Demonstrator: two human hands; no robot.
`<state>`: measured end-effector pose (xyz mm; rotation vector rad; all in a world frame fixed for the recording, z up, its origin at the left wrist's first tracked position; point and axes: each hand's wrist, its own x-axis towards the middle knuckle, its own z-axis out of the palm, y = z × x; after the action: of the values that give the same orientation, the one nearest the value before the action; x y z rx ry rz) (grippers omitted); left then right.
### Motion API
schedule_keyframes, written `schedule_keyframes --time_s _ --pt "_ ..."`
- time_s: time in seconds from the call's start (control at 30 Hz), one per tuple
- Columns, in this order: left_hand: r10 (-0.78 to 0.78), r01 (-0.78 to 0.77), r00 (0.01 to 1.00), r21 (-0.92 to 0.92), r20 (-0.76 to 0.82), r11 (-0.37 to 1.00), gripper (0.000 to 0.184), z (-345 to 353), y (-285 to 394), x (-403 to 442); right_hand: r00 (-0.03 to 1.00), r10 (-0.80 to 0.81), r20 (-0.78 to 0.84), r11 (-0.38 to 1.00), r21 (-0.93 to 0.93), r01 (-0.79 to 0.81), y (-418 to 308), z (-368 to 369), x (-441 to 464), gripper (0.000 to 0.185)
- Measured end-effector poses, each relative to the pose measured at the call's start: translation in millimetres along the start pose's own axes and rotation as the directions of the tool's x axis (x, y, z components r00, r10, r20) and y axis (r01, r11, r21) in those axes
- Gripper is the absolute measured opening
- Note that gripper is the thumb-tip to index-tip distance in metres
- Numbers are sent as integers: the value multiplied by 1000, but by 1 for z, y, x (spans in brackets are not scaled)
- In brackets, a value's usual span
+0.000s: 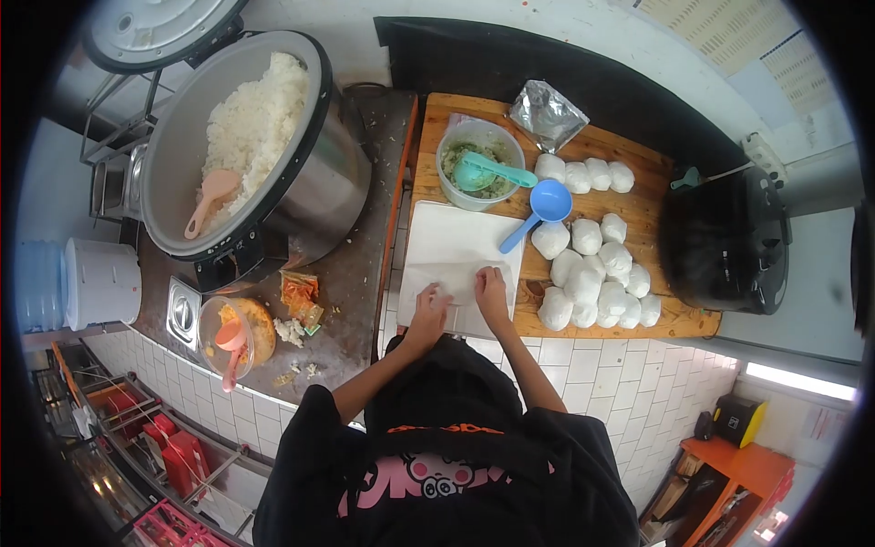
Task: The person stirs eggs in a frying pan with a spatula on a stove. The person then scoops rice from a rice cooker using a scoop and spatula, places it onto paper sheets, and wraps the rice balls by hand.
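A thin white wrapping sheet [460, 276] lies across the lower part of a white cutting board [451, 232]. My left hand [430, 307] rests at the sheet's left side near the board's front edge, fingers apart and slightly curled. At the right side, the fingers of my right hand [490, 284] are drawn together on the sheet. Just beyond the right hand, a blue scoop [550, 201] lies with its handle over the board. Right of the board sit several white wrapped balls [583, 278]. Behind the board stands a plastic tub [453, 191] of green mixture, a teal scoop [483, 173] in it.
On the left counter stands a large rice cooker [319, 196] full of rice, with a pink paddle [214, 201]. Nearer are a tub of orange filling [260, 333] and a steel lid [183, 310]. A foil bag [549, 117] and a black cooker [729, 239] stand rightward.
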<state>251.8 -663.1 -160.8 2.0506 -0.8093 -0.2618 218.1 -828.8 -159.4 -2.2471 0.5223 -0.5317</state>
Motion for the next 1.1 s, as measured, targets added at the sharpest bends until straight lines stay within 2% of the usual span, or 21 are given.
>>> schedule_keyframes --time_s 0.03,0.07,0.13,0.2,0.23,0.27,0.33,0.37,0.4,0.43,0.47,0.53,0.57,0.63,0.73,0.77,0.83,0.97,1.0,1.07,1.1 --pt "-272 246 961 -313 -41 917 39 5 -3 -2 995 90 42 995 27 -91 6 2 0 6" --pt "-276 251 961 -314 -36 916 39 7 -9 -4 994 95 45 995 25 -96 12 2 -3 6" --pt "-290 289 957 -97 2 952 32 -5 -13 15 977 144 159 989 2 -146 22 -4 -1 6" --pt "-296 297 955 -39 29 954 37 -17 -3 28 964 146 224 988 -75 -132 23 -6 3 8" --pt "-123 138 989 215 -82 967 37 -21 2 33 944 151 292 983 -144 -113 18 -9 7 10" --pt "76 0 987 471 -143 882 36 -27 5 40 944 143 297 984 -141 -105 13 -13 12 10" --pt "116 -37 981 440 -153 897 35 -38 6 57 930 -223 291 902 -301 310 -1 -30 29 15" --pt "153 -78 975 403 -158 912 33 -41 6 61 928 -228 295 901 -297 315 4 -31 34 15" --pt "149 -73 976 405 -159 911 33 -41 0 58 873 -283 398 905 -190 380 12 -32 38 17" --pt "101 -90 995 333 -17 939 29 -39 -11 56 803 -343 488 899 -76 430 18 -31 40 20" --pt "63 -94 990 257 127 962 25 -37 -21 55 801 -346 488 899 -73 432 24 -31 41 20" --pt "58 -95 985 230 163 968 21 -38 -25 45 737 -326 592 890 -72 451 29 -31 38 19" --pt "57 -99 978 200 202 975 18 -39 -28 40 739 -324 591 892 -70 447 31 -30 33 19" --pt "131 -172 967 182 216 968 21 -40 -33 33 729 -511 455 773 -128 622 33 -32 18 17" --pt "266 -300 943 160 200 941 27 -43 -18 21 783 -336 524 878 -127 462 33 -34 1 21" --pt "337 -366 924 162 182 916 31 -47 -11 19 784 -334 523 880 -125 459 32 -37 -4 21" --pt "321 -352 922 124 215 928 26 -51 -15 13 709 -543 450 776 -54 629 27 -52 -9 21" --pt "285 -315 924 85 256 945 23 -50 -33 17 666 -554 500 727 -100 680 29 -66 -13 24" --pt "289 -318 922 81 257 944 23 -48 -33 23 675 -499 543 779 -59 624 32 -62 -9 31" --pt "93 -147 937 140 336 979 24 -46 -31 30 680 -444 583 830 -18 557 36 -54 -5 39" --pt "95 -150 936 142 339 978 24 -43 -28 34 743 -207 637 951 -46 305 23 -51 2 42"
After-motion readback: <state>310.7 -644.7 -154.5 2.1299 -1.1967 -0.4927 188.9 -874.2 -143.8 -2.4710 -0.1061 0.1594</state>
